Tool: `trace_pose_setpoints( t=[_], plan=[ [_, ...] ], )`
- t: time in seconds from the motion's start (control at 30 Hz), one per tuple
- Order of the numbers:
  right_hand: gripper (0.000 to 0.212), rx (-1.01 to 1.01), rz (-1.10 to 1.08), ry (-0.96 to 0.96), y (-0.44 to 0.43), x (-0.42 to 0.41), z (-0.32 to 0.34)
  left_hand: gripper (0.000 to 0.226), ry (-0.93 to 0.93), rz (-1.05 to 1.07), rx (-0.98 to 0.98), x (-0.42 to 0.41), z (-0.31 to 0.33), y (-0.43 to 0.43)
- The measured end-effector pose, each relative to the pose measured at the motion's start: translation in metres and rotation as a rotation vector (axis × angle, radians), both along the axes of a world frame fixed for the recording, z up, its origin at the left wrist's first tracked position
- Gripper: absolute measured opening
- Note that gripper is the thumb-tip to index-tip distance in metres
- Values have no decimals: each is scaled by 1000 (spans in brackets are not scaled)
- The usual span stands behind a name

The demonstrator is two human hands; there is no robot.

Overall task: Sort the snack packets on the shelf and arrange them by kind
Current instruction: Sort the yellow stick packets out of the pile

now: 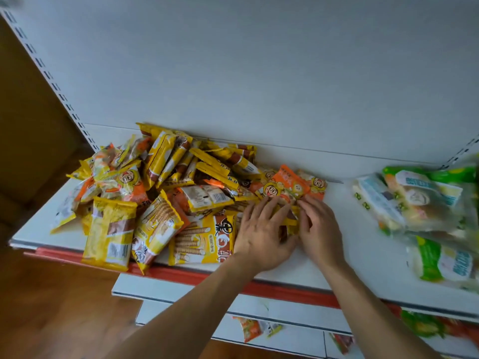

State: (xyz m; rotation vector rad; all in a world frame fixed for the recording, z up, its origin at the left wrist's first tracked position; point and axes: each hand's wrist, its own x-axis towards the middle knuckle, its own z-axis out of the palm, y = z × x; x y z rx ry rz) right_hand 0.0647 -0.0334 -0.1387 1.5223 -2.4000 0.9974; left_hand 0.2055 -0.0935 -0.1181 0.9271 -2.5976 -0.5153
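Note:
A mixed heap of yellow biscuit-roll packets [166,177] and orange cartoon-face packets [121,182] covers the left half of the white shelf [363,255]. At the heap's right edge lie more orange packets [293,185]. My left hand [261,234] lies flat with spread fingers on yellow packets [291,221] there. My right hand [320,229] is close beside it, its fingers curled onto the same packets. The packets under both hands are mostly hidden. A large yellow packet [204,242] lies just left of my left hand.
Green-and-white bread packets [420,198] are piled at the shelf's right end. The shelf has a red front strip [285,288] and a white back panel [259,73]. Lower shelves [259,330] hold a few more packets. Brown floor lies at the left.

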Motion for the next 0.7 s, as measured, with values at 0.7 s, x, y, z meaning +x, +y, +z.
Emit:
trace_pose_setpoints(
  t=[0.7],
  plan=[
    [23, -87, 122, -238, 7, -7, 7, 59, -28, 182, -224, 40, -2, 0]
  ],
)
